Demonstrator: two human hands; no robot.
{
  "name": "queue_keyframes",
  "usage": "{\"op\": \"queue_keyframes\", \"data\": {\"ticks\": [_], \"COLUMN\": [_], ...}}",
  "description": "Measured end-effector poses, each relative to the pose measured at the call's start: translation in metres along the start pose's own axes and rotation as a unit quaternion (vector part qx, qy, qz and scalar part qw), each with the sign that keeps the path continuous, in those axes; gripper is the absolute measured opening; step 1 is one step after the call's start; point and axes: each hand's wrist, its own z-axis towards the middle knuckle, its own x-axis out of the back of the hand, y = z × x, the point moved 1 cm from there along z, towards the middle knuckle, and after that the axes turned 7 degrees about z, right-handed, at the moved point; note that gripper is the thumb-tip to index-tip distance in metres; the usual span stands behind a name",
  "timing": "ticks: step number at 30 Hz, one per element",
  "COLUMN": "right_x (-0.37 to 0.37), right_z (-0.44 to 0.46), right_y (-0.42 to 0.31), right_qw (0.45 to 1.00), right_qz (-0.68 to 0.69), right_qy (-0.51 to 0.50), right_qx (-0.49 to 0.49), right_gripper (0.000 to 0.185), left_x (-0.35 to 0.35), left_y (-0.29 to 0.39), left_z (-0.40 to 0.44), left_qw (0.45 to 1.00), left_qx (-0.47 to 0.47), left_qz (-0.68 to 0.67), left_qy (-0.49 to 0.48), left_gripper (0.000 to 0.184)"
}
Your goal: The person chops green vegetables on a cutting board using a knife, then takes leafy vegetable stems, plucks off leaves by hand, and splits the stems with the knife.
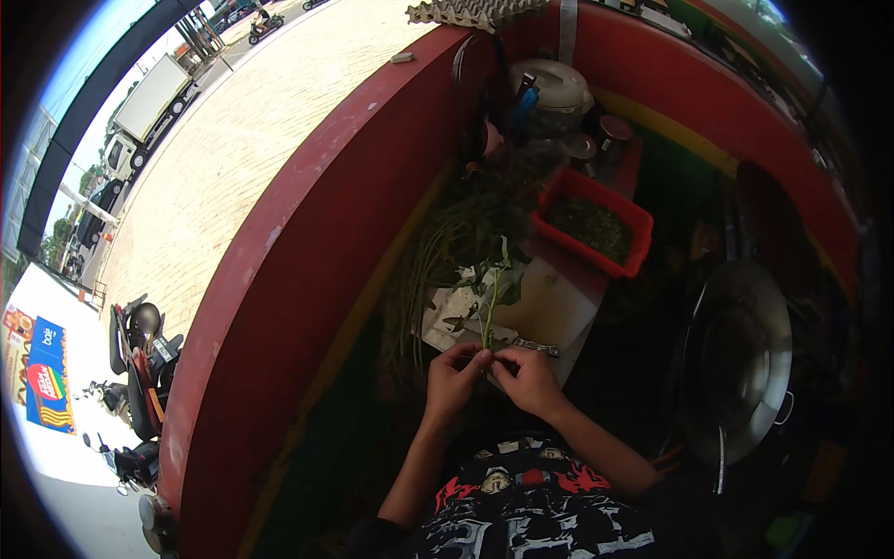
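Observation:
A thin green stem with leaves [492, 303] stands upright between my two hands. My left hand [453, 380] is closed, its thumb and fingers pinching the lower part of the stem. Close beside it, my right hand [529, 380] is also closed in a pinch at the stem's lower end. Just beyond my fingers, a knife [537, 347] lies on the pale cutting board [563, 303]. Crumpled white paper or plastic [454, 309] sits on the board's left side. Long green stems [424, 270] are heaped to the left, partly lost in shadow.
A red plastic basin [636, 250] with cut greens stands behind the board. Farther back are a rice cooker [556, 88] and small containers. On the right rests a large metal wok [740, 363]. A red wall [307, 224] curves along the left, with an egg tray [475, 11] on top.

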Motion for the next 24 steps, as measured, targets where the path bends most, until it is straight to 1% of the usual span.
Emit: {"op": "queue_keyframes", "data": {"ticks": [2,3,4,5,8,10,11,12,13,14,15,16,17,18,19,20,21,22,23,24], "right_x": [-0.003,-0.006,-0.009,-0.010,-0.009,-0.013,-0.015,-0.019,-0.023,-0.026,-0.028,-0.028,-0.028,-0.024,-0.017,-0.010,-0.001,0.011,0.020,0.031], "right_z": [-0.003,-0.005,-0.005,-0.006,-0.008,-0.008,-0.008,-0.007,-0.005,-0.004,-0.003,-0.005,-0.006,-0.007,-0.007,-0.006,-0.001,0.008,0.017,0.027], "right_y": [0.009,0.018,0.027,0.035,0.019,0.022,0.024,0.027,0.032,0.038,0.047,0.060,0.073,0.087,0.100,0.114,0.122,0.125,0.127,0.118], "right_qw": [0.989,0.989,0.979,0.965,0.955,0.949,0.942,0.942,0.922,0.900,0.900,0.876,0.847,0.847,0.857,0.866,0.867,0.914,0.943,0.952], "right_qz": [0.127,0.127,0.179,0.230,0.258,0.273,0.287,0.288,0.327,0.364,0.365,0.383,0.400,0.402,0.359,0.314,0.314,0.213,0.107,0.053], "right_qy": [0.045,0.047,0.061,0.074,0.096,0.111,0.126,0.125,0.138,0.152,0.153,0.172,0.191,0.193,0.186,0.177,0.178,0.213,0.244,0.277], "right_qx": [-0.057,-0.058,-0.080,-0.102,-0.108,-0.114,-0.121,-0.121,-0.153,-0.184,-0.182,-0.239,-0.294,-0.291,-0.319,-0.347,-0.344,-0.273,-0.198,-0.123], "right_gripper": [0.017,0.017,0.017,0.018,0.017,0.016,0.015,0.015,0.016,0.017,0.017,0.019,0.021,0.021,0.020,0.019,0.019,0.021,0.024,0.023], "left_x": [-0.007,-0.011,-0.014,-0.016,-0.022,-0.026,-0.028,-0.031,-0.032,-0.032,-0.032,-0.032,-0.028,-0.019,-0.009,-0.001,0.004,0.008,0.010,0.013], "left_y": [0.000,0.002,0.003,0.005,0.007,0.004,0.002,0.001,0.000,-0.001,-0.002,-0.001,0.001,0.005,0.011,0.016,0.021,0.023,0.024,0.019], "left_z": [0.000,-0.003,-0.005,-0.006,-0.006,-0.006,-0.007,-0.008,-0.009,-0.010,-0.011,-0.011,-0.009,-0.007,-0.005,-0.005,-0.005,-0.006,-0.006,-0.005], "left_qw": [1.000,0.999,0.998,0.998,0.998,0.996,0.996,0.994,0.991,0.991,0.986,0.979,0.979,0.974,0.967,0.973,0.973,0.976,0.978,0.979], "left_qx": [-0.014,-0.005,0.004,0.003,-0.001,-0.044,-0.044,-0.058,-0.072,-0.073,-0.085,-0.098,-0.101,-0.115,-0.130,-0.114,-0.117,-0.108,-0.100,-0.101], "left_qz": [-0.008,-0.035,-0.062,-0.061,-0.058,-0.037,-0.036,-0.021,-0.005,-0.004,0.008,0.020,0.022,-0.012,-0.048,-0.042,-0.043,-0.053,-0.063,-0.072], "left_qy": [0.007,0.019,0.032,0.031,0.035,0.070,0.071,0.092,0.113,0.113,0.146,0.178,0.175,0.193,0.212,0.196,0.195,0.183,0.172,0.161], "left_gripper": [0.031,0.030,0.029,0.029,0.028,0.027,0.027,0.026,0.025,0.025,0.025,0.025,0.025,0.024,0.023,0.022,0.022,0.022,0.022,0.022]}}
